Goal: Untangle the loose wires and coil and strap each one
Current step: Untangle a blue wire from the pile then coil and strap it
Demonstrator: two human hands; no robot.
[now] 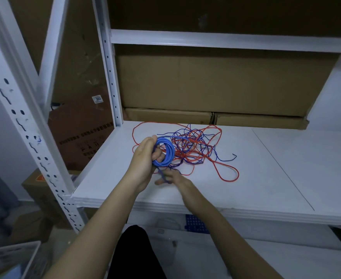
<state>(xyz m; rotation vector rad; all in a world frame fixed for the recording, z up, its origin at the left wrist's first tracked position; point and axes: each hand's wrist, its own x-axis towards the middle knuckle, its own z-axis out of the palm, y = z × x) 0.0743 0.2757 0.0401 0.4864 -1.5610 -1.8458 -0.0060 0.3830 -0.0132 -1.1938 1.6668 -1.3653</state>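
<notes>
Gripping a coil of blue wire (164, 151), the left hand (145, 158) has its fingers curled through the middle of the loops and its thumb over the top, holding the bundle just above the white shelf board (266, 178). Below it the right hand (170, 178) pinches the dark-blue tail of that same wire (161, 174) between its fingertips, low and close to the board; motion blur hides exactly how the fingers lie.

By the look of it, several turns are already wound, so the first wire is well on its way, but the strand leaving the top of the coil runs straight into the tangle (193, 150) just to the right, so it is not yet free. No strap shows on the coil, and none can be made out on the shelf.

That tangle holds thin blue wire knotted with an orange-red wire (226, 174), whose long loops spill toward the front and toward the upright post (110, 77). Left to do, judging from this: finish and strap the blue coil, then separate, coil and strap the rest. Cardboard boxes (215, 83) stand behind at the back of the shelf.
</notes>
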